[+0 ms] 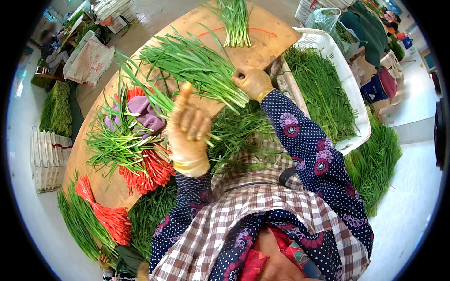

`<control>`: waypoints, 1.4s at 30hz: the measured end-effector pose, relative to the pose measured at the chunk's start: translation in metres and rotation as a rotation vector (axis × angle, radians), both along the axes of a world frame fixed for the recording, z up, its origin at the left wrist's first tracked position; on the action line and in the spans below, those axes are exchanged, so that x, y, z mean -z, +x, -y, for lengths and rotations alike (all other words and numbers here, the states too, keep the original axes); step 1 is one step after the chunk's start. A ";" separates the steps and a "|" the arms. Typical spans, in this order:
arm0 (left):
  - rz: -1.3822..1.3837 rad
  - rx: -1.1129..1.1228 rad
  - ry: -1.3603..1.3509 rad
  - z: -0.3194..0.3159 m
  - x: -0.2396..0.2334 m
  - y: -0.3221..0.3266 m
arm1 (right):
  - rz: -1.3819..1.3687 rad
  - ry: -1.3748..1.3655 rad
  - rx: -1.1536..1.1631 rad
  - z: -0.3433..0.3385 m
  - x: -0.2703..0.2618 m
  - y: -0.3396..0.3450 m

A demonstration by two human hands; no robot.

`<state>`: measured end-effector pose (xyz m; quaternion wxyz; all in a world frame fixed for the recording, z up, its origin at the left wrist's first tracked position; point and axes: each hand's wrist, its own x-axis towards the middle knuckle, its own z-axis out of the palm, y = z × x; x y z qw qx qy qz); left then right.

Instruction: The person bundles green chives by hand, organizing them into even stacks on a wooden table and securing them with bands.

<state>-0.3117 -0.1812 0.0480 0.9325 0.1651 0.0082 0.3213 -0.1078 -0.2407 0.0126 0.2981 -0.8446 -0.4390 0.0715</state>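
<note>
My left hand [190, 130], in a pale yellow glove, is closed on a few green garlic chives [158, 100] and blurred by motion. Its index finger points up, and the stem ends stick out below. My right hand [254, 82], gloved too, is curled beside the pale stem ends of a loose pile of chives [191, 66] on the wooden table [274, 17]. Whether its fingers pinch anything is hidden. Farther back, a neat bunch of chives [236, 24] lies across a red tie [263, 31].
Red ties [147, 172], cut stalks and a purple cloth [149, 112] lie left. More red ties [109, 221] rest on chives near another person's hand [103, 260]. A white crate [364, 119] of chives stands right. Chives [242, 123] cover my lap.
</note>
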 end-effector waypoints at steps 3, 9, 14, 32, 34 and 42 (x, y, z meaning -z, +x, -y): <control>-0.278 0.044 -0.197 0.021 0.043 0.003 | -0.101 -0.037 -0.037 0.000 -0.018 -0.006; -0.360 -0.011 -0.193 0.007 0.075 0.015 | 0.125 -0.003 -0.195 -0.018 -0.003 -0.018; -0.402 -0.016 -0.105 -0.009 0.067 0.023 | -0.573 0.258 -0.214 -0.013 -0.020 -0.006; -0.626 0.182 -0.014 -0.019 0.061 0.067 | -0.857 0.353 -0.509 0.005 -0.011 -0.025; -0.650 0.143 -0.001 -0.023 0.066 0.069 | -0.860 0.353 -0.545 0.005 -0.011 -0.026; -0.715 0.129 0.055 -0.032 0.081 0.060 | -0.916 0.817 -0.304 0.061 -0.065 -0.017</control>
